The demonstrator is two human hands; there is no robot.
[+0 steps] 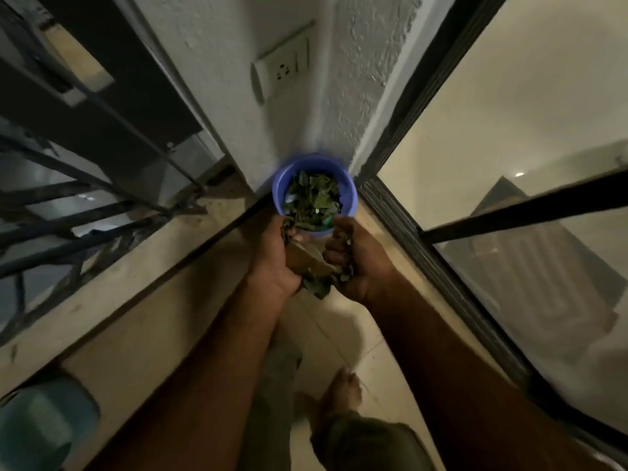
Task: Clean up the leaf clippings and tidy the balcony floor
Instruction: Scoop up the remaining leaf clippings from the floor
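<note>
A blue plastic bucket stands in the far corner of the balcony floor, holding a heap of green leaf clippings. Just in front of it my left hand and my right hand are held side by side. Between them they grip a brown piece of cardboard with more green clippings bunched under and around it. Fingers of both hands are curled round this bundle, which hangs close to the bucket's near rim.
A black metal railing runs along the left above a raised tiled ledge. A sliding glass door with a dark frame lines the right. A teal pot sits low left. My bare foot stands on the tiled floor.
</note>
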